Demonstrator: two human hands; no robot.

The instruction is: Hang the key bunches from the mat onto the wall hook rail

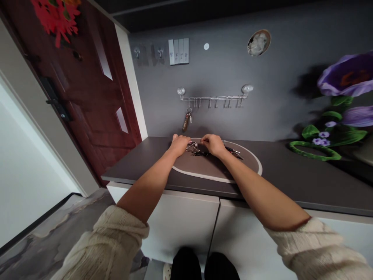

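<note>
Both my hands rest on an oval brown tray (221,171) with a pale rim, set on a dark countertop. My left hand (180,144) has its fingers curled over a small heap of keys (196,149). My right hand (213,143) pinches at the same heap from the right side. More dark keys or small tools (234,151) lie just right of my right hand. What exactly each set of fingers grips is too small to make out.
A metal hook rail (214,98) hangs on the grey wall above, with one key bunch (187,120) on a left hook. A red-brown door (87,89) stands at left. Purple artificial flowers (340,112) sit at right. White cabinet doors (186,225) are below the counter.
</note>
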